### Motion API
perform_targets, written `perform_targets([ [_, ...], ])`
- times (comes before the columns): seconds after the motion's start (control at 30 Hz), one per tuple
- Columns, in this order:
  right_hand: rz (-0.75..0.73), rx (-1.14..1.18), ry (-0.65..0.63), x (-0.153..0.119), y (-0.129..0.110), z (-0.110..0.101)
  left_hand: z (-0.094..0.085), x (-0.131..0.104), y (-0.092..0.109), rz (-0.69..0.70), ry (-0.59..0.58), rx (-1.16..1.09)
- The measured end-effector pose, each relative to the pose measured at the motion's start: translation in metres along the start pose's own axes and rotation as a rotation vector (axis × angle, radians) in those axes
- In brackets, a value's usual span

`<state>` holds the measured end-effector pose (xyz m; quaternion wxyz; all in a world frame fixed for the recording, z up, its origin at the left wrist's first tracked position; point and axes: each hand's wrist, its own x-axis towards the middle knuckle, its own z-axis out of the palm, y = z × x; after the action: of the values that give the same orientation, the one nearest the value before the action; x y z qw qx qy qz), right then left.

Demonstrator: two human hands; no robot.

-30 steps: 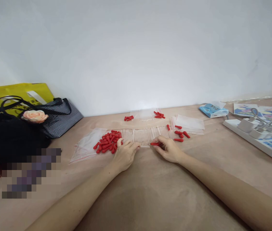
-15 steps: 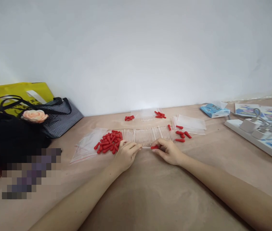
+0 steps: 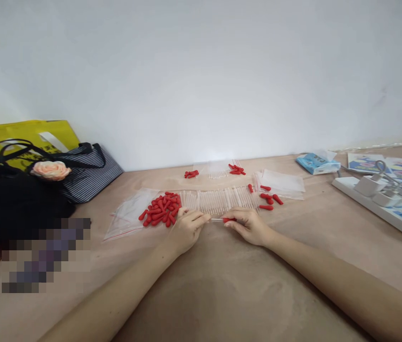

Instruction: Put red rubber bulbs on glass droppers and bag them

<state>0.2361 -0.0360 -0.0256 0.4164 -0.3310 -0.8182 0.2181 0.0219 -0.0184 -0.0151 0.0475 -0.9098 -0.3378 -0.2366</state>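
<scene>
My left hand (image 3: pixel 187 229) is closed on one end of a thin clear dropper tube (image 3: pixel 217 220). At the tube's right end my right hand (image 3: pixel 247 225) pinches a red rubber bulb (image 3: pixel 228 220), which meets the tube; how far it sits on the tube is hidden by the fingers. Just beyond both hands lies a row of clear tubes (image 3: pixel 215 202), side by side on the table. Close to my left hand is a heap of red rubber bulbs (image 3: pixel 161 209). A few loose bulbs (image 3: pixel 266 207) lie past my right hand.
Clear zip bags lie at the left (image 3: pixel 129 213) and right (image 3: pixel 281 184). Small groups of red bulbs (image 3: pixel 191 174) rest near the wall. A white power strip (image 3: pixel 382 204) with chargers and a blue tissue pack (image 3: pixel 316 163) stand right; a striped bag (image 3: pixel 94 175) stands left.
Both hands keep their hold on the tube and bulb, with hardly any movement. The view has shifted very slightly.
</scene>
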Motion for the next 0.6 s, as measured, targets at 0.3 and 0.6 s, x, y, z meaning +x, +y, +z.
perform_targets([
  [0.3, -0.047, -0.086, -0.004, -0.0005, 0.0013, -0.0006, -0.0015, -0.0009, 0.0016, 0.065, -0.004, 0.084],
  [0.6, -0.057, -0.095, -0.001, -0.0024, 0.0057, -0.0007, 0.0, -0.0007, 0.006, 0.078, -0.008, 0.132],
])
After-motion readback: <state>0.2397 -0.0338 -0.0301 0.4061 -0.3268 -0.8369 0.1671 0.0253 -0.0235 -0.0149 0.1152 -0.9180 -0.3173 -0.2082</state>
